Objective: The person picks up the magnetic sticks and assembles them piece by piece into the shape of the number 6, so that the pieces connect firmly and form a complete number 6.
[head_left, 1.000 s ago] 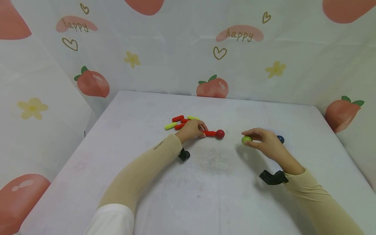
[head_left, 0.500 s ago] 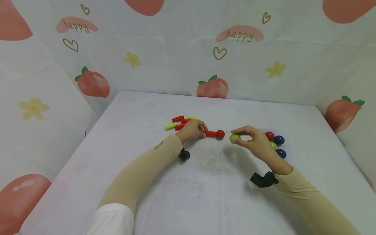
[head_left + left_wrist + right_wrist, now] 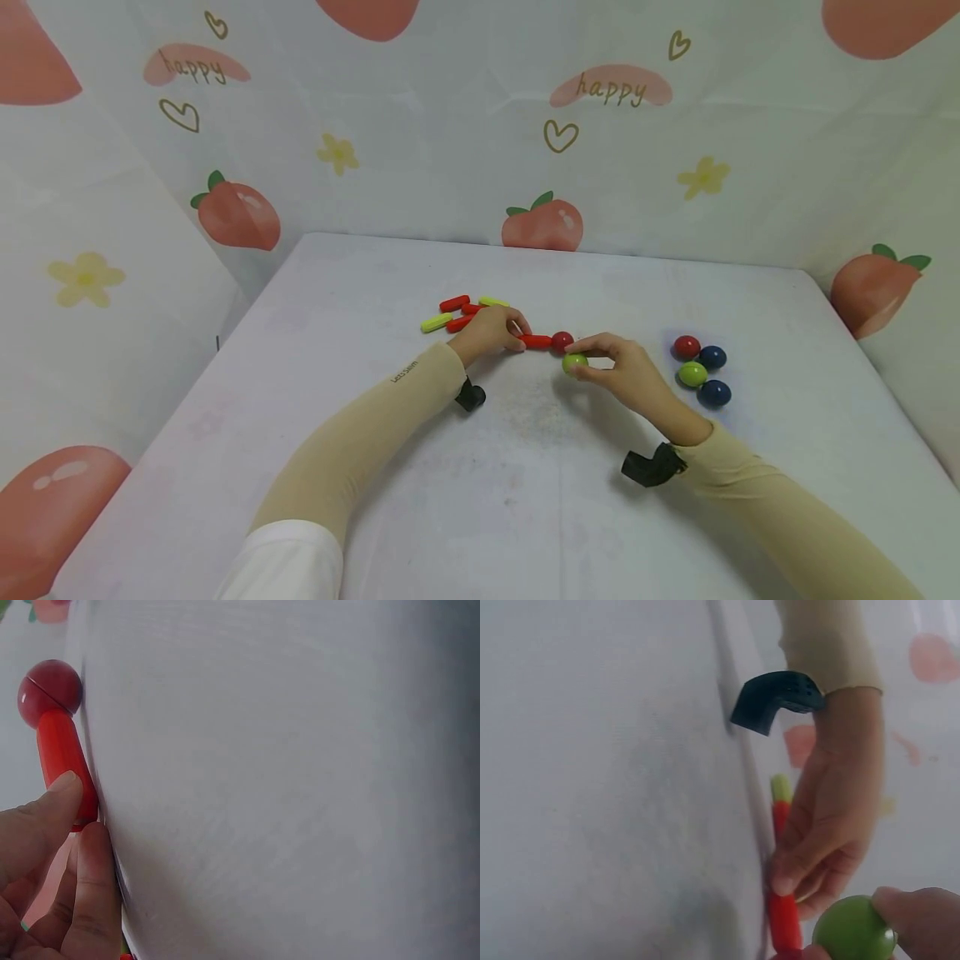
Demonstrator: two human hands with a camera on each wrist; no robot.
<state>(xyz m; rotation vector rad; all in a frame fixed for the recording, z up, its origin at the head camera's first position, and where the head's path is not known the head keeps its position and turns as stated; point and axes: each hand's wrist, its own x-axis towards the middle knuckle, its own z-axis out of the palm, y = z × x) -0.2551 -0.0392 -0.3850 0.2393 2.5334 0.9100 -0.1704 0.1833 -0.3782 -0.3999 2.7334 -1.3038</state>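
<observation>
Green ball (image 3: 573,362) shifted left in right hand (image 3: 628,373), near red ball (image 3: 561,340).

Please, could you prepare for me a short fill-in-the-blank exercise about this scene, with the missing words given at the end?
1. The left hand pinches a red stick, and the ball at its end is coloured ____.
2. The held ball in the right hand is coloured ____.
3. Among the four loose balls on the table, exactly ____ are dark blue.
4. The word printed twice on the backdrop is ____.

Missing words: red; green; two; happy.
</observation>
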